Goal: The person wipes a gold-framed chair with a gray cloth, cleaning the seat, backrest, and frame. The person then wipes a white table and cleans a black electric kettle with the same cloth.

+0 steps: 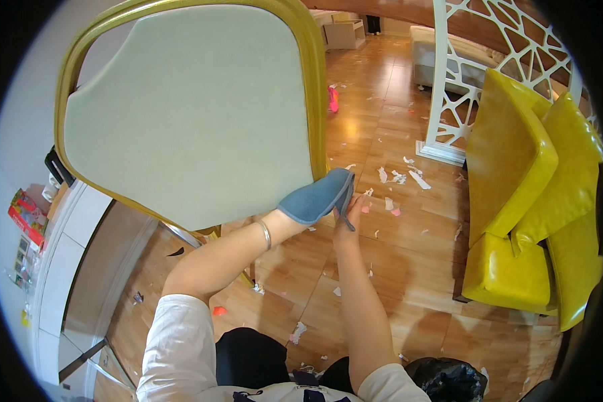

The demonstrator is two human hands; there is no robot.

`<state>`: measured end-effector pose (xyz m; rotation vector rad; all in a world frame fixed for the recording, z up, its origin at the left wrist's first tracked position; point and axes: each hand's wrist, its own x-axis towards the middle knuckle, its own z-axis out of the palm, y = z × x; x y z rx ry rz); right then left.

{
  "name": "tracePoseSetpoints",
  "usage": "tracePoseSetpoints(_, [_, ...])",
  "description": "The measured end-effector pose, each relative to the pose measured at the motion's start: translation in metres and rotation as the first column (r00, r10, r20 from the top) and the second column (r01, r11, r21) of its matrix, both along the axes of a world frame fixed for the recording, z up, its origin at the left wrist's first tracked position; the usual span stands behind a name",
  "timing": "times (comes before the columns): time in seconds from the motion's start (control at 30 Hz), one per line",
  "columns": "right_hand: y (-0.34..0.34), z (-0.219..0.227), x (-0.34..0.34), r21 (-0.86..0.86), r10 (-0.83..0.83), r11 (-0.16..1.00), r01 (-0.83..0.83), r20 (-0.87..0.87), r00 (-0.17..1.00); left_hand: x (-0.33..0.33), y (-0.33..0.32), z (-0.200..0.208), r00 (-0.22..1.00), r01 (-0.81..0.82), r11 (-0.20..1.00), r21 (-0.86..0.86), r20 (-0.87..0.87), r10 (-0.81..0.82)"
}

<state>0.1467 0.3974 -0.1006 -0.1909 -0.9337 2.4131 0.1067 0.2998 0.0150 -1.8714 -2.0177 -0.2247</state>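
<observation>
My left hand [308,206] is inside a blue cloth mitt [315,197] that covers it past the knuckles, so its fingers are hidden. A silver bangle circles that wrist. At the mitt's right end, my right hand [352,213] is closed on the fabric, and a narrow strip hangs beside its fingers. Just beyond both hands stands a chair with a gold frame [315,87] and a large pale grey-green panel [187,114]. The mitt overlaps the panel's lower right corner in view; whether it touches is hard to tell.
Paper scraps [419,178] litter the wood-look floor [409,248]. A glossy yellow sofa [509,201] stands at right beside a white lattice screen [442,120]. Along the left runs a white cabinet [67,261] with a red package [27,218]. A black plastic bag [445,380] lies near my right side.
</observation>
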Motion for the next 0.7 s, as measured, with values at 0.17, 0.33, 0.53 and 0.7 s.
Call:
tracePoseSetpoints(0.17, [0.005,0.033,0.018,0.034,0.015,0.999,-0.017,0.076,0.997,0.020,0.000,0.075,0.973,0.047,0.969,0.244,0.207,-0.099])
tracePoseSetpoints(0.33, [0.007,0.041,0.013,0.114,0.013,0.993,-0.009,-0.030,0.999,0.029,-0.016,0.119,0.854,-0.049,0.980,0.193,-0.501,0.142])
tracePoseSetpoints(0.53, [-0.026,0.044,0.009,0.165,-0.107,0.981,0.103,0.017,0.994,0.000,-0.059,0.022,0.885,-0.198,0.979,0.042,-0.422,0.197])
tracePoseSetpoints(0.7, [-0.028,0.033,0.000,0.154,-0.115,0.981,0.117,-0.021,0.993,-0.006,-0.091,-0.023,0.856,-0.265,0.960,0.093,0.481,0.190])
